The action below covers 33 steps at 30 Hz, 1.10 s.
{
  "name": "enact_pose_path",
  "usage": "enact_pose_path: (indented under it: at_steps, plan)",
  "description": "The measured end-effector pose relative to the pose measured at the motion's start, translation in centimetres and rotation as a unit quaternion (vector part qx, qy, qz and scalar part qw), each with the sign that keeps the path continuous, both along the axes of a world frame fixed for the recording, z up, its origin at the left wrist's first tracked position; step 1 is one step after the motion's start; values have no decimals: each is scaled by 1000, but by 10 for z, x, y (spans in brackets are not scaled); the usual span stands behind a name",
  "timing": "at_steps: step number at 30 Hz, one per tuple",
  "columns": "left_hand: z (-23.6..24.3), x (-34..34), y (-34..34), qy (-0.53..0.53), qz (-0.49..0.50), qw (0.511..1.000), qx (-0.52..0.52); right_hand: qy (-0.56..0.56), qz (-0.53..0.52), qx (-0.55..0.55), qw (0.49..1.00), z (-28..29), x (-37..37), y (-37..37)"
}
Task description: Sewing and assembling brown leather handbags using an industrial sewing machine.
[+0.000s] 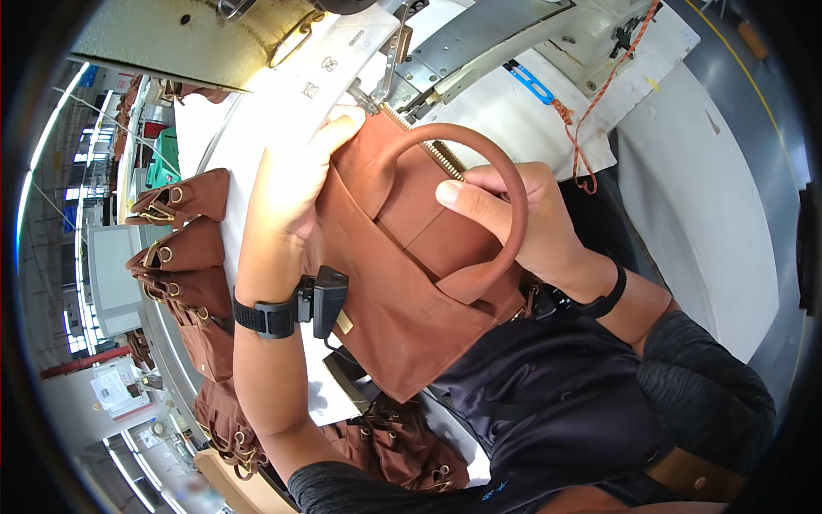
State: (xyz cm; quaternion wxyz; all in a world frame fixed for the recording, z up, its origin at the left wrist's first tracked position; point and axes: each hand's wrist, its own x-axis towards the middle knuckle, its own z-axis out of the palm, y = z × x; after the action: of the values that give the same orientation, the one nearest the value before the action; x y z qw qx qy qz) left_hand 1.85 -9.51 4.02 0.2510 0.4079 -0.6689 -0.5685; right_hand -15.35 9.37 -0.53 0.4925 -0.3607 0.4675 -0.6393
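Observation:
A brown leather handbag (377,283) lies tilted in front of me, its top edge under the presser foot (366,96) of a sewing machine. Along that edge runs a brass-toothed zipper (443,156). My left hand (295,176) is closed on the bag's left side, thumb on the leather close to the presser foot. My right hand (531,218) pinches the zipper edge between thumb and fingers, its wrist to the right of the bag. A rounded handle (467,135) arches up over the zipper and passes in front of that hand. Some of the fingers are hidden behind the leather.
The sewing machine's head (197,38) overhangs at the top left. Several brown bags (193,257) line the left side, with more brown bags (394,445) below. Blue-handled thread snips (531,83) on an orange cord (591,107) lie at the upper right.

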Motion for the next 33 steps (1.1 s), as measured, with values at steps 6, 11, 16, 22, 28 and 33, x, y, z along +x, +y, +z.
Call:
enact_pose_path:
  at_steps: [6, 11, 16, 22, 28, 33]
  plan:
    - [1, -1, 0, 34, -16, 999, 4, 45, 10, -16, 999, -7, 0, 0]
    - [-4, -2, -5, 46, -12, 998, 29, 43, -17, -7, 999, -2, 5, -2]
    - [-1, 2, -19, 50, -12, 999, 12, 66, -3, -21, 998, -7, 0, -15]
    - [3, -1, -45, 46, -57, 996, -45, 32, -17, -37, 999, -5, 7, -37]
    - [-1, 4, -65, 71, -105, 989, 78, 30, -64, -34, 997, -21, 8, -44]
    - [7, -13, -66, 39, -167, 983, 69, 61, -73, -5, 995, -25, 12, -46]
